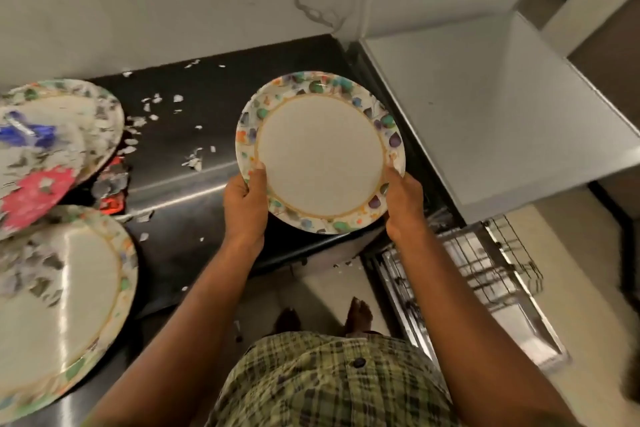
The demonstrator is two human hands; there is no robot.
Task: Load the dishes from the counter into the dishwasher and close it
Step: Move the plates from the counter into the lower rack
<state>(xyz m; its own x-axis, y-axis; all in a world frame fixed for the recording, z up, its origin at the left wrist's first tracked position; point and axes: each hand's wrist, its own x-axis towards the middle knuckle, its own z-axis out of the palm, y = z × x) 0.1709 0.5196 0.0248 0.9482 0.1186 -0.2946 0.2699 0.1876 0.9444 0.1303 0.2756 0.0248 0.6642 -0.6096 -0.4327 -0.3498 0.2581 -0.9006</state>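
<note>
Plate (320,156) gripped at its near rim by left hand (246,204) and right hand (403,204) above the tabletop (194,135); best carried level toward the rack (485,274) and slotted upright.

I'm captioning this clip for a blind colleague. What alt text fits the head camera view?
A person holds a floral-rimmed plate by its near edge with the left hand and right hand over a dark counter. More plates lie at left; an open dishwasher rack sits lower right.
</note>
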